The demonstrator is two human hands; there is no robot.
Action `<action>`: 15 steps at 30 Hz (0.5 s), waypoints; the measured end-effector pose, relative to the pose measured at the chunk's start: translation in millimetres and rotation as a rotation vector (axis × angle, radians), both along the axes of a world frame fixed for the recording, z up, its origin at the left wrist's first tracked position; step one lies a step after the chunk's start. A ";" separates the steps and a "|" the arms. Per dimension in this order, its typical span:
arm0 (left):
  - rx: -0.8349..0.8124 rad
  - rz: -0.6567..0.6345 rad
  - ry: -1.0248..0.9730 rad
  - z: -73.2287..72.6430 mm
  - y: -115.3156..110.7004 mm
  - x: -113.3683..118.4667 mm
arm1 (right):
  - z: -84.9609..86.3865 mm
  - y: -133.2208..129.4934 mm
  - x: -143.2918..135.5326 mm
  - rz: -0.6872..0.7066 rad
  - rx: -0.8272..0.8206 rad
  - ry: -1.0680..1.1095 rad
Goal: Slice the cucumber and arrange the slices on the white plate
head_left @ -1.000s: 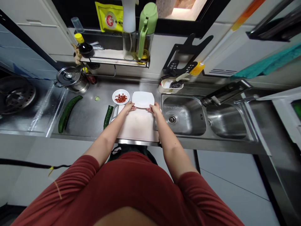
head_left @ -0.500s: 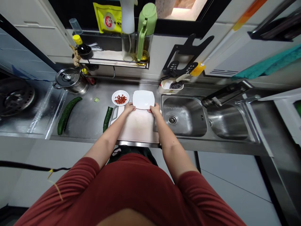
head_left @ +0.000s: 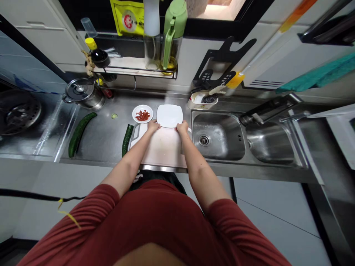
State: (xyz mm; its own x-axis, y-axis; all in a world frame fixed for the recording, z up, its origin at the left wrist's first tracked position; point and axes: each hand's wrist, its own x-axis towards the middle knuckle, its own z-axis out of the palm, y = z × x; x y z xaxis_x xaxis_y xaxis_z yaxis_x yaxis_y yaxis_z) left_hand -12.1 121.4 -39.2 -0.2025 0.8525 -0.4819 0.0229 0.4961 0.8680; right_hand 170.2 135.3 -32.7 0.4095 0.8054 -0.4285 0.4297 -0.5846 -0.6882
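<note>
Holding white plate (head_left: pixel 169 116) by its near side, both hands

Left hand (head_left: pixel 153 126) and right hand (head_left: pixel 182 127) pinched the plate's near corners, one each; fingers underneath were hidden. Plate looked level, at the far end of the cutting board (head_left: pixel 163 146); couldn't tell if it rested on anything. Small dish (head_left: pixel 134 114) of red pieces (head_left: pixel 142 116) sat just left of the plate, cut cucumber (head_left: pixel 127 140) left and nearer the body, sink (head_left: pixel 224 147) to the right. Main risk, my judgement: far side could have dipped, since all the visible hold was on the near side. Slick rim could have slipped at one corner. Shifting left could have bumped the dish and spilled pieces.
</note>
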 end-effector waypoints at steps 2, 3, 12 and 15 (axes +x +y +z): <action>0.002 -0.004 0.028 -0.5 -0.2 0.5 | 0.6 0.0 -0.6 0.025 -0.005 -0.073; 0.000 -0.004 0.039 -1.0 -0.1 0.7 | 0.9 0.0 -0.9 0.035 -0.009 -0.098; 0.021 0.008 0.070 -8.1 0.2 2.0 | -5.4 2.2 -1.0 0.091 0.001 -0.148; 0.030 0.014 0.104 -9.5 -0.7 2.8 | -7.4 1.0 -0.7 0.111 0.012 -0.147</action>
State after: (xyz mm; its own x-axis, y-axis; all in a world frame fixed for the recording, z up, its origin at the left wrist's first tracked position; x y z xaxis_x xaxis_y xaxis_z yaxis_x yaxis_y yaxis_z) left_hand -9.3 120.7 -48.7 -0.2621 0.8630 -0.4319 0.1070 0.4708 0.8757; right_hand 169.5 136.3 -40.1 0.3753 0.8538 -0.3608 0.5876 -0.5202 -0.6198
